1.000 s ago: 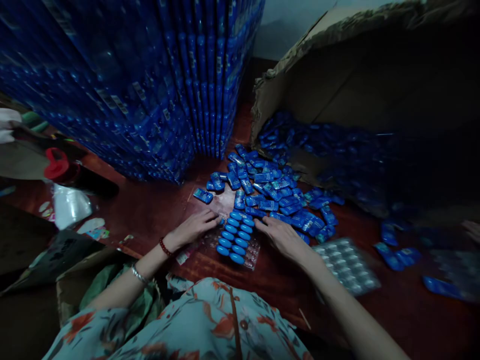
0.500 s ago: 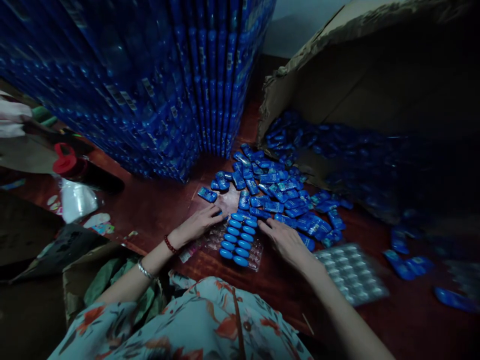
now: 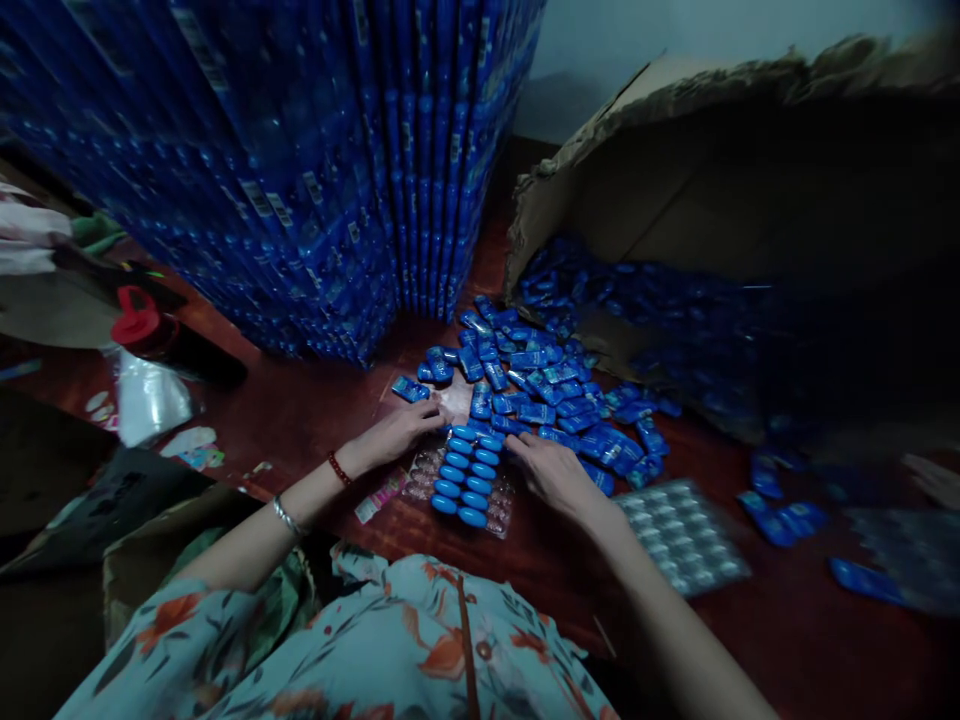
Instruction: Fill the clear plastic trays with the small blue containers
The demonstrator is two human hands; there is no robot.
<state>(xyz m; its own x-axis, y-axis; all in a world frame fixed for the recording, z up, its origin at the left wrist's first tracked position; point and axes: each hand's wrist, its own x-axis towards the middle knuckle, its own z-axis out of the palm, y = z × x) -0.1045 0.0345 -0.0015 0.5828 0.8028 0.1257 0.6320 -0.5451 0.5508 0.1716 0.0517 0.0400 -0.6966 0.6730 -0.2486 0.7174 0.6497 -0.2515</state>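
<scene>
Two columns of glossy blue oval pieces (image 3: 457,459) sit over a clear blister tray (image 3: 498,517) with rounded hollows, on the table in front of me. My left hand (image 3: 401,428) reaches to the upper left corner of these columns, fingers stretched out and thumb slightly apart. At the upper right end is my right hand (image 3: 551,470), its fingertips drawn together against the top row. Whether they pinch a piece is hidden. Many small blue wrapped packets (image 3: 536,413) lie heaped just beyond both hands.
A tall stack of blue packages (image 3: 300,220) rises behind. At right, a torn cardboard box (image 3: 551,185) lies open with more packets. Silvery blister tray (image 3: 684,535) lies right of my forearm. A red-lidded bottle (image 3: 180,345) lies left. A blurred hand-like shape (image 3: 934,478) shows far right.
Both hands have closed in slightly on the upper end of the blue oval pieces. The right fingertips have drawn together. My view has shifted a little, and the hand-like shape has appeared far right.
</scene>
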